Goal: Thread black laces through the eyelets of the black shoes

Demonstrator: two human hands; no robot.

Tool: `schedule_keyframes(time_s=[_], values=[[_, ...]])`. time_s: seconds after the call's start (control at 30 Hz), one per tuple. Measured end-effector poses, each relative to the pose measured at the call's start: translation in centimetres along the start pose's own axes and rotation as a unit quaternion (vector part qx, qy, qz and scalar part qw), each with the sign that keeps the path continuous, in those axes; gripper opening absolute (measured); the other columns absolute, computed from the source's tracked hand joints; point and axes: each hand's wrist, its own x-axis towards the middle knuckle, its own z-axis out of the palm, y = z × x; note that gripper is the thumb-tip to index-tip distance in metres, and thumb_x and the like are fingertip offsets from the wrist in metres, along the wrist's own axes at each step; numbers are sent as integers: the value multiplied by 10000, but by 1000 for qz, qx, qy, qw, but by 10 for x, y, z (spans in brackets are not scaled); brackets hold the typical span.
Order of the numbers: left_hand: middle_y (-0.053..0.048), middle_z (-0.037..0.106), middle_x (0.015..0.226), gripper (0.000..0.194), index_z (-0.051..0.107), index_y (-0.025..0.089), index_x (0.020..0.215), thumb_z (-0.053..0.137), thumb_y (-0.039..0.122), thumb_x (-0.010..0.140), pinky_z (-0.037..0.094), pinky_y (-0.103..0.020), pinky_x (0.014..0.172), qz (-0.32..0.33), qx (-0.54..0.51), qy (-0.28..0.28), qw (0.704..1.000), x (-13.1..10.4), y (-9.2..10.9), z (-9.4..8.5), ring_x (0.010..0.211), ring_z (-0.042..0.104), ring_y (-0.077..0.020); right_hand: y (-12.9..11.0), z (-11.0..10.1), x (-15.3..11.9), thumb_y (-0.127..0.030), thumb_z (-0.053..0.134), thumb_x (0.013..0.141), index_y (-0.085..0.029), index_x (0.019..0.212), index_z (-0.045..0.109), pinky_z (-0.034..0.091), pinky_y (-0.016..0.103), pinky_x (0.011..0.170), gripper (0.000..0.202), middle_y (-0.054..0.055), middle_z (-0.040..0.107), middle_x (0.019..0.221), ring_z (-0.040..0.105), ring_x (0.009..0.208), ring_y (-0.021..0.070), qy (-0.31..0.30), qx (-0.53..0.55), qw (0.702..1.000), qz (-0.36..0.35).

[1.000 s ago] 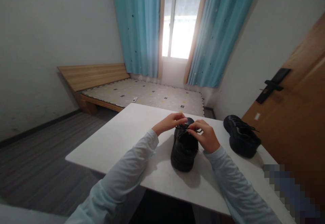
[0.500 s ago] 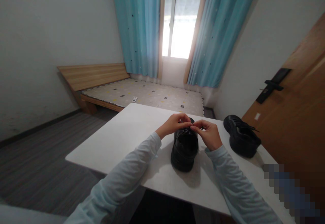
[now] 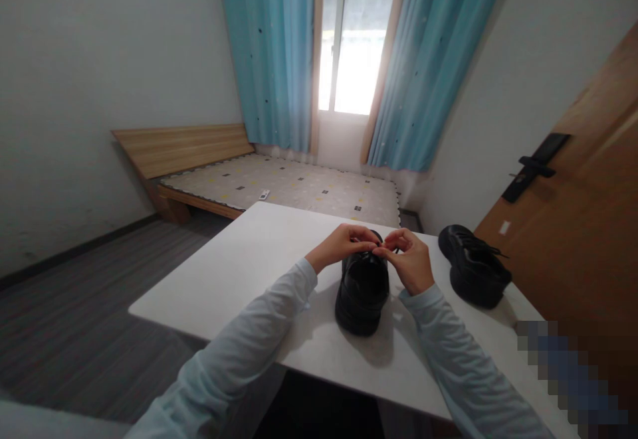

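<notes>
A black shoe (image 3: 361,299) stands on the white table (image 3: 214,273), its heel toward me. Over its laced front, my left hand (image 3: 345,243) and my right hand (image 3: 409,260) meet, thumbs and fingertips pinched together. They appear to grip the black shoelace, though the fingers hide most of it. A bit of dark lace shows by my right fingers. The other black shoe (image 3: 478,269) rests near the table's right edge, with loose lace ends sticking out.
Beyond the table is a bed (image 3: 294,183) with a small white object (image 3: 264,194) on it. A wooden door (image 3: 573,226) with a black handle is at the right. Blue curtains (image 3: 279,54) flank the window.
My right hand's fingertips have shifted slightly against those of my left hand. Both shoes stay where they were.
</notes>
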Motion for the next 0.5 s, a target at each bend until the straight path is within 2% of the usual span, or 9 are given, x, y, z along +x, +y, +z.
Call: schedule_keyframes(time_s=[0.2,0.27,0.37,0.5], values=[[-29,613,744,314,622,94,838,643,389,732,389,-216,638,13,-46,0,999,0,0,4,673,527,-99,4,0,1,-468,760,550,-204,717,527,468,328,601,390,12,618,633,598,615,180,-11,3,1000,-2],[-24,603,756,295,608,103,827,625,386,747,385,-216,643,21,-34,4,999,0,2,4,682,521,-99,7,-1,2,-467,765,545,-197,780,569,472,360,678,409,43,644,765,608,744,211,-25,-43,998,-36],[-27,601,788,268,599,117,822,599,379,765,386,-221,663,36,-5,30,999,0,4,1,730,531,-113,14,-2,4,-459,795,492,-195,927,604,458,403,777,544,79,631,972,576,931,258,-72,-117,987,-78],[-35,610,809,268,579,127,818,602,387,759,404,-232,701,42,-7,61,997,0,6,0,771,548,-128,24,2,3,-474,748,569,-202,928,611,447,412,828,471,58,639,945,587,910,242,-109,-119,985,-65]])
